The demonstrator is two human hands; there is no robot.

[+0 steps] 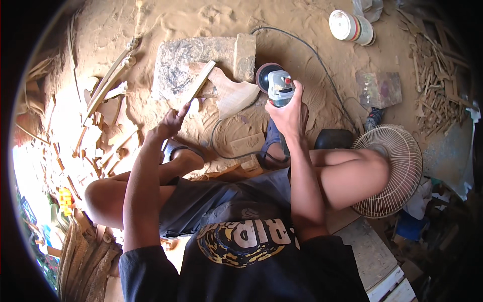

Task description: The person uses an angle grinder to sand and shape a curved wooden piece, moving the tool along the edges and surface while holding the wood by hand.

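My left hand [170, 124] is closed around the lower end of a narrow, pale wooden strip [201, 80], which slants up to the right. Beside and partly behind it is a wide, flat, curved wooden piece [231, 93]; I cannot tell if the two are joined. Both are over a worn block [183, 55] on the sandy ground. In my right hand [292, 116] is an angle grinder [280, 89] with a round sanding disc [265, 75], just right of the curved piece. A narrow gap seems to separate disc and wood.
A black cord [317, 55] arcs across the sand. At right stand a round fan guard [395, 171], a wooden block [380, 89] and a white bucket [347, 26]. Wood offcuts [110, 108] pile up on the left, and small sticks [432, 75] lie far right.
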